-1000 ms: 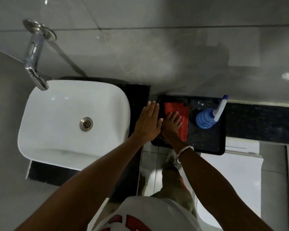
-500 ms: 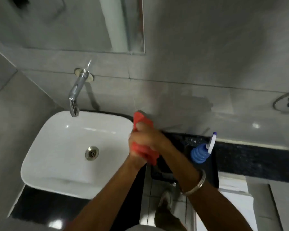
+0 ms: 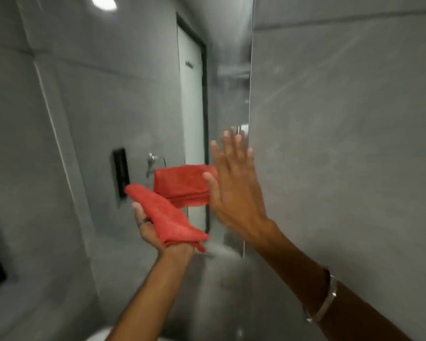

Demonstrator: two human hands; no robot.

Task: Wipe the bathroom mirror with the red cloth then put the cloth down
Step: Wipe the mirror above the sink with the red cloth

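Partly blurred, red cloth (image 3: 169, 215) over left hand (image 3: 149, 230)

Head view, looking up at wall.
- Mirror (image 3: 123, 99): fills left and centre; reflects door, ceiling light, grey tiles.
- Grey tiled wall (image 3: 342, 119): right of mirror edge.
- Left hand (image 3: 155, 230): palm up, red cloth (image 3: 167, 215) draped across it, folded; cloth's reflection just behind.
- Right hand (image 3: 234, 183): fingers spread, flat, near mirror's right edge; touching or not, unclear.
- Metal bangle (image 3: 326, 299): right forearm.
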